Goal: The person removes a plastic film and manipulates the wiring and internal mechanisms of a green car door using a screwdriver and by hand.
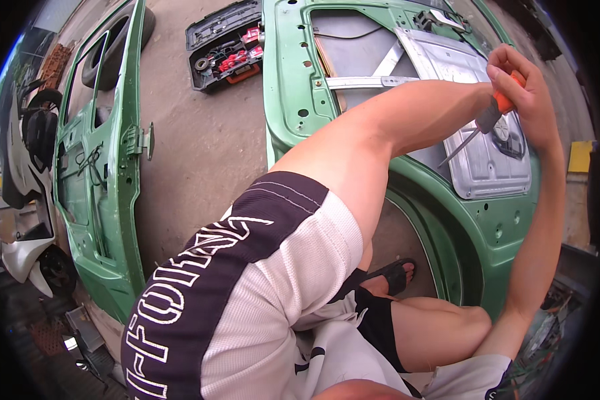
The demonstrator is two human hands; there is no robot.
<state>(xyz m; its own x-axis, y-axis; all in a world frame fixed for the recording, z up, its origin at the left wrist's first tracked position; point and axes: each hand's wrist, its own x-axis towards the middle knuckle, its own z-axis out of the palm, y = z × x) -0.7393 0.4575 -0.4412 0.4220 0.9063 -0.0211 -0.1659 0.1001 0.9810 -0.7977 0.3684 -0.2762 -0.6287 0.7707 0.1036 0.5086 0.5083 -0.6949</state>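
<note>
My right hand point(532, 97) is closed around the orange and grey handle of a screwdriver point(488, 119). Its thin metal shaft slants down and left over the silver inner panel point(473, 167) of a green vehicle door point(290, 100); whether the tip touches the panel I cannot tell. My left forearm point(433, 110) stretches across the door to the handle, where the left hand's fingers are hidden beside my right hand. A pale metal rail point(360, 83) crosses the opening in the door, left of the silver panel.
An open toolbox point(230, 75) with red and black tools stands on the concrete floor point(193, 153). Further left is a second green door point(107, 267), with a tyre point(107, 63) behind it and a white scooter point(27, 250) alongside. My sandalled foot point(395, 275) is close to the curved door edge.
</note>
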